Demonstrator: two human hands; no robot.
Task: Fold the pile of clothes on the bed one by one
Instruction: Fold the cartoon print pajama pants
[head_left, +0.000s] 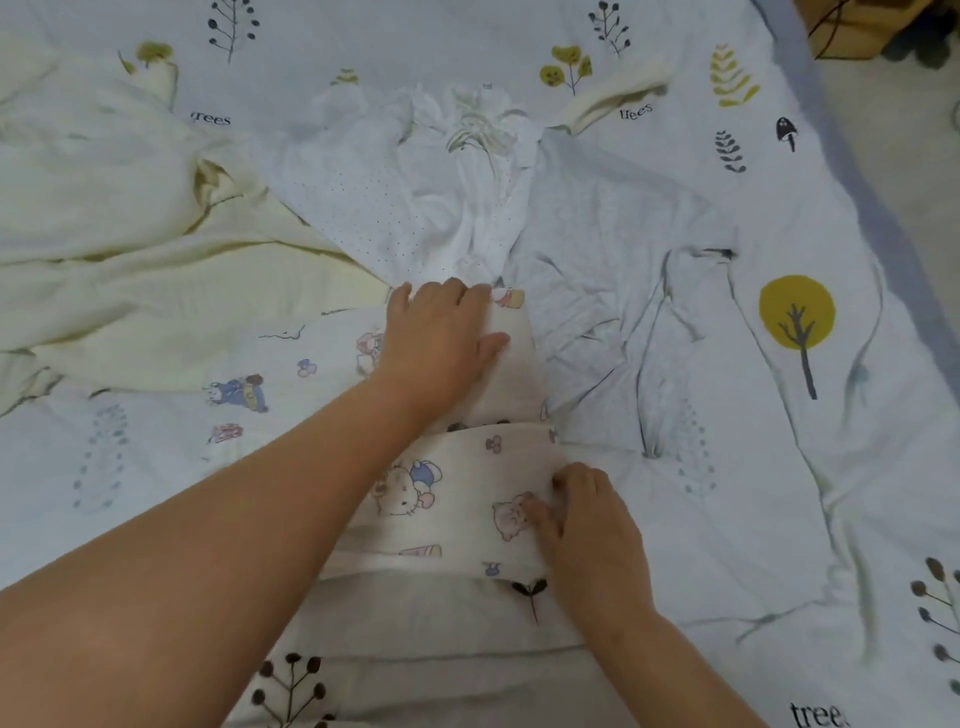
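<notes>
A white garment printed with cartoon characters (457, 499) lies folded into a narrow strip in the middle of the bed. My left hand (441, 338) lies flat on its far end, fingers spread and pressing the cloth down. At the near right edge of the strip my right hand (582, 514) holds the fabric, its thumb on top of the fold. Behind the strip lies a rumpled white garment with small dots (395, 208). A pale yellow garment (156, 249) spreads over the left of the bed.
The bed sheet (779, 467) is white with tree and leaf prints and wrinkled at the right. A cream cuff (613, 98) lies at the back. The bed's right edge and floor (909, 171) show at the far right, with a cardboard box (852, 26) beyond.
</notes>
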